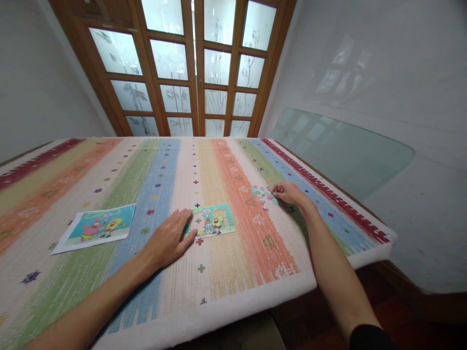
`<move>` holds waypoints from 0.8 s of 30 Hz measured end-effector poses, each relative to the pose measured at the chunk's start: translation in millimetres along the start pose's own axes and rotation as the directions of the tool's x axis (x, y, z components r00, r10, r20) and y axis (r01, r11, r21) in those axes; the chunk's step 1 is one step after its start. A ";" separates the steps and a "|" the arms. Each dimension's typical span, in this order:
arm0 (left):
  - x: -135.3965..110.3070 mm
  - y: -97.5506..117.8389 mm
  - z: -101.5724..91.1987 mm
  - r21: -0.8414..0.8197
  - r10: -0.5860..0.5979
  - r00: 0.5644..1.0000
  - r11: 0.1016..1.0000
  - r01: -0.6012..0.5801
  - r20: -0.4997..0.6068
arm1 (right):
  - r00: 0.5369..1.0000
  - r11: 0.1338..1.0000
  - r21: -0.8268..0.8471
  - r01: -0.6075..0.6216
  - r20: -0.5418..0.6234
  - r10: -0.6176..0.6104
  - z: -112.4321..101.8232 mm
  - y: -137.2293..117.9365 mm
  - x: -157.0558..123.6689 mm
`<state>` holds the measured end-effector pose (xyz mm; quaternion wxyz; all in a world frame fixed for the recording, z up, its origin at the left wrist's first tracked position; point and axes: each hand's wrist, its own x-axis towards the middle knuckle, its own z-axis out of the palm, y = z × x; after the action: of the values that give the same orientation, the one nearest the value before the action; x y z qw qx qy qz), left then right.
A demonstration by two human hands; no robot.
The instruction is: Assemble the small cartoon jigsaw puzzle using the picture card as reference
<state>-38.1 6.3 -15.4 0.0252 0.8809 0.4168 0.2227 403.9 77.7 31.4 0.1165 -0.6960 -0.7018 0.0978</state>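
A partly assembled cartoon jigsaw puzzle (223,219) lies on the striped cloth in front of me. Its border is joined and some figures show inside, while cloth shows through a gap on its left. My left hand (171,238) rests at the puzzle's left edge, thumb and fingers apart, holding nothing. Farther right, loose jigsaw pieces (261,195) in teal and pink are spread in a small heap. At the heap's right side, my right hand (290,193) has its fingers pinched together; whatever is between the fingertips is too small to make out.
Left of the puzzle lies a printed reference picture (104,224) with the cartoon figures. A striped cloth (146,291) covers the table, whose front edge is close to me. Wooden glass-paned doors (197,87) stand beyond, and a glass panel (339,146) leans against the right wall.
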 end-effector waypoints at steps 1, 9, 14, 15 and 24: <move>0.0 0.0 0.0 0.004 -0.002 1.000 1.000 0.002 0.004 | 1.000 1.000 0.000 -0.001 -0.002 0.001 -0.2 -0.2 -0.2; -0.5 0.1 0.2 0.008 0.013 1.000 1.000 -0.013 0.004 | 1.000 1.000 0.000 0.011 0.006 -0.011 0.1 -1.5 -2.2; 0.0 0.1 0.1 0.002 0.008 1.000 1.000 -0.008 -0.004 | 1.000 1.000 -0.023 0.006 -0.026 -0.006 4.8 0.4 1.2; 0.1 0.2 -0.1 0.002 0.007 1.000 1.000 -0.007 -0.002 | 1.000 1.000 -0.027 0.004 -0.031 -0.005 5.7 1.0 1.8; -0.4 0.1 0.0 0.002 0.010 1.000 1.000 -0.010 -0.002 | 0.997 0.998 -0.054 0.011 -0.081 -0.015 8.1 3.6 4.5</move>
<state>-38.3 6.0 -15.5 0.0225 0.8828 0.4126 0.2233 404.9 82.4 22.7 0.1269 -0.6977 -0.7033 0.0497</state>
